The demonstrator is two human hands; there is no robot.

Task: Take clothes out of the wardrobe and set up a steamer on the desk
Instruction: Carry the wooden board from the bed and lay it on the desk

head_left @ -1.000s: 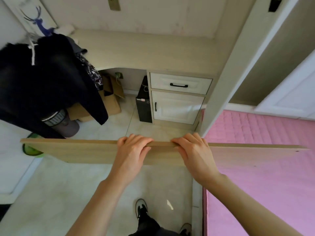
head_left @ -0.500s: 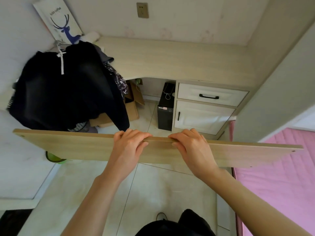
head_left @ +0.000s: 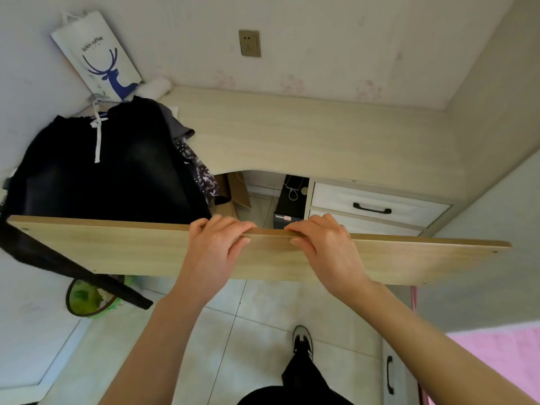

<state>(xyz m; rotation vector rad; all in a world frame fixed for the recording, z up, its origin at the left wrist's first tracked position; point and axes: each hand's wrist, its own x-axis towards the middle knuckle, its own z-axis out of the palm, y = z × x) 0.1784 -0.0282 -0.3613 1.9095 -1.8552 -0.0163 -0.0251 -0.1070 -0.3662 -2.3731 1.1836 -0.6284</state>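
I hold a long light-wood board (head_left: 122,249) level in front of me. My left hand (head_left: 214,249) and my right hand (head_left: 324,247) grip its far edge side by side near the middle, fingers curled over the top. Beyond the board lies the pale wooden desk (head_left: 306,135). Black clothes (head_left: 96,173) on a white hanger, with a patterned garment beside them, are piled on the desk's left end and hang over its edge. No steamer is visible.
A white paper bag (head_left: 96,54) with a blue deer leans in the corner by a wall socket (head_left: 249,43). Under the desk stand a cardboard box (head_left: 233,197), a black computer tower (head_left: 292,203) and white drawers (head_left: 374,206). A green bin (head_left: 87,299) sits on the floor; pink bedding (head_left: 502,352) at right.
I have stepped closer to the desk and the view has tilted up. The board has risen with both hands still gripping it. The bed has slid out to the right.
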